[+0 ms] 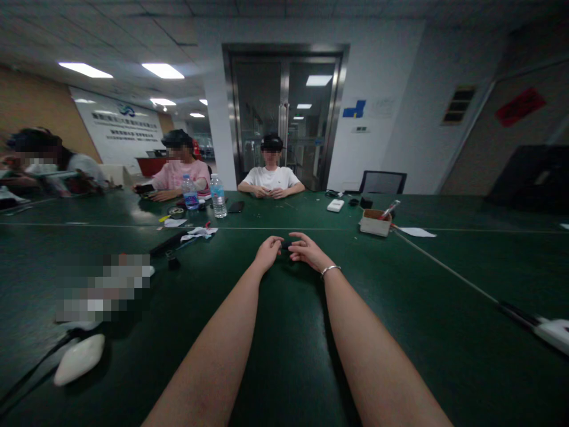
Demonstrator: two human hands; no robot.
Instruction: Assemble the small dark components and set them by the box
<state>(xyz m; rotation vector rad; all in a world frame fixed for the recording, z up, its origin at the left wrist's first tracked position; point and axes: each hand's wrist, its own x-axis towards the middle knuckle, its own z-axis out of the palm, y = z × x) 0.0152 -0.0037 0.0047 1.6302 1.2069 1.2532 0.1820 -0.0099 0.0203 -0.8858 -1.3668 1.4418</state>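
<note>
Both my forearms reach forward over the dark green table (284, 356). Between my fingertips is a small black object (286, 244), too small and dark to name. My left hand (267, 254) has its fingers curled and closed on the object's left end. From the other side, my right hand (310, 254) pinches its right end with the thumb and lower fingers, while the index finger stretches out above. A silver bracelet (331, 271) circles my right wrist. Much of the object is hidden by the fingers.
Two water bottles (217, 197) stand ahead on the left. A small box (376, 223) with a pen-like item is ahead on the right. A white mouse-shaped thing (80, 360) lies near left. Across the table sits a person in white (272, 178); others sit further left.
</note>
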